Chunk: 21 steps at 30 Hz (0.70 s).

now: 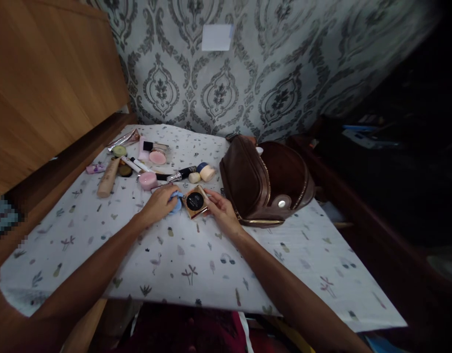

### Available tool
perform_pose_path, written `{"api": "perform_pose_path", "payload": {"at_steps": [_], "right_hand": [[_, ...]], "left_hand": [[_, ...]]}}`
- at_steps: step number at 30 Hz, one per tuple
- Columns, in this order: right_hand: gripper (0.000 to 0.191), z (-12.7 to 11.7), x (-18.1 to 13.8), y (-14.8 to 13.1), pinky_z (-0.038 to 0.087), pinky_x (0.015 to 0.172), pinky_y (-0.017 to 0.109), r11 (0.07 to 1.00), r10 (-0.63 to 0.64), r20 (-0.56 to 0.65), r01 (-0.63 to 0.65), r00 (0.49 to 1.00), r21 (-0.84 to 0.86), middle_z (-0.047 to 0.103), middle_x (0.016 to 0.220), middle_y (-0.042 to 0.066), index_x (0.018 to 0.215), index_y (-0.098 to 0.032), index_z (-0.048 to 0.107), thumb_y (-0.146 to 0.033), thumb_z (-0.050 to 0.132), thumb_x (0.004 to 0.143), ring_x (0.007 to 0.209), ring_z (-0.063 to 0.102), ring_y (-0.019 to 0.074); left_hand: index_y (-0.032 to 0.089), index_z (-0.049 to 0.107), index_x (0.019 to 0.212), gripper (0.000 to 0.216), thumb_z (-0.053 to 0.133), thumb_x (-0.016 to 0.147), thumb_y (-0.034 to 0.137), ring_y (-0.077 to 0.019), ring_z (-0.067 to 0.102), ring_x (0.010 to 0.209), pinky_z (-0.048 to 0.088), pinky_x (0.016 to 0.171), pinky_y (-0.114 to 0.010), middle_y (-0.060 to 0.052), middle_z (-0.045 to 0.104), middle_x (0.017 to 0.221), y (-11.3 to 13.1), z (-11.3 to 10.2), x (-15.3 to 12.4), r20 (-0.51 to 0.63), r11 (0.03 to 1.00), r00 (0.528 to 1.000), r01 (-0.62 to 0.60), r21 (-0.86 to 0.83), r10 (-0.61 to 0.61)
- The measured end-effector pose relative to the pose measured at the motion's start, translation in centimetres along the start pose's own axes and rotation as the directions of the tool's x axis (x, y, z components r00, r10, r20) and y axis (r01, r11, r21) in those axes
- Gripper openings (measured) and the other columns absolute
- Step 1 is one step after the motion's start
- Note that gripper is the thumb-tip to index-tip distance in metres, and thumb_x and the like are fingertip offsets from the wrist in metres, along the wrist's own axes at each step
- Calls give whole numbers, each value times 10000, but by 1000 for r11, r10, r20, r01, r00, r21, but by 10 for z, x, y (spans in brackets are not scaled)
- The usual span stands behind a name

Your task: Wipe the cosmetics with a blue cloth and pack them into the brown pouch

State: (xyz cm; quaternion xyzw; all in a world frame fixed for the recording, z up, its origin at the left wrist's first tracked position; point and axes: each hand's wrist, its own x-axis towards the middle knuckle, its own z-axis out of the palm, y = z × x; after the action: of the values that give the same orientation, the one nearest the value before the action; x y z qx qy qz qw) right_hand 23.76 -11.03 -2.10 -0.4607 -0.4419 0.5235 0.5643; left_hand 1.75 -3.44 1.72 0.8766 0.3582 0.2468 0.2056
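My right hand [223, 212] grips the right edge of a square gold compact [195, 201] with a round black centre, between thumb and fingers. Close beside it, my left hand [160, 204] has its fingers closed over a light-blue round item [175, 205], partly hidden by them; its kind is unclear. Just behind the hands lie a pink round jar [148, 181], a small cream-coloured jar [194, 177] and a jar with a dark-blue lid [203, 167]. A brown leather bag [248, 176] stands unzipped to the right of my right hand.
Several cosmetics lie at the back left, among them a beige tube [109, 179], a pink compact [157, 157] and a silvery tube [123, 140]. A patterned white cloth [196, 255] covers the table. A wooden cabinet [57, 73] borders the left, a patterned wall [218, 93] the back.
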Motion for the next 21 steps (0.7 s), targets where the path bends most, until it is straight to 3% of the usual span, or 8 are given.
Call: {"api": "perform_pose_path", "payload": {"at_steps": [4, 10, 13, 17, 21], "right_hand": [[542, 2, -1, -1, 558, 657, 294, 1000, -26, 59, 25, 998, 17, 725, 1129, 48, 1240, -253, 674, -457, 794, 751, 897, 668, 204], [692, 8, -2, 1, 566, 857, 327, 994, -107, 143, 102, 984, 42, 663, 1286, 27, 1300, -286, 625, -323, 875, 656, 1088, 648, 227], [659, 8, -4, -1, 577, 791, 312, 995, -99, 156, 98, 983, 13, 641, 1318, 28, 1314, -291, 617, -316, 847, 698, 1010, 664, 209], [632, 7, -5, -5, 579, 683, 301, 997, -62, 93, 58, 994, 51, 646, 1304, 36, 1288, -285, 637, -324, 841, 691, 891, 668, 193], [626, 9, -6, -9, 583, 730, 330, 983, 14, -3, -13, 1000, 183, 700, 1158, 36, 1258, -270, 644, -322, 852, 670, 811, 660, 172]], "left_hand": [[181, 647, 938, 195, 477, 844, 181, -217, 624, 814, 476, 777, -343, -42, 682, 873, 2, 4, 0, -31, 997, 999, 21, -76, -23], [173, 675, 1039, 254, 489, 876, 230, -202, 654, 829, 510, 777, -324, -49, 726, 941, 5, 5, -1, -67, 979, 997, 23, -203, -38], [174, 691, 1080, 281, 506, 890, 268, -208, 660, 883, 525, 807, -324, -56, 734, 963, 8, 4, -1, -91, 959, 995, 16, -282, -43], [165, 701, 1115, 325, 552, 887, 341, -205, 660, 838, 535, 761, -303, -53, 731, 923, 10, 1, -1, -60, 885, 992, 70, -460, -110], [147, 679, 1176, 399, 558, 881, 387, -172, 639, 703, 522, 638, -270, -42, 721, 882, 6, 1, 0, 15, 808, 978, 182, -560, -210]]}}
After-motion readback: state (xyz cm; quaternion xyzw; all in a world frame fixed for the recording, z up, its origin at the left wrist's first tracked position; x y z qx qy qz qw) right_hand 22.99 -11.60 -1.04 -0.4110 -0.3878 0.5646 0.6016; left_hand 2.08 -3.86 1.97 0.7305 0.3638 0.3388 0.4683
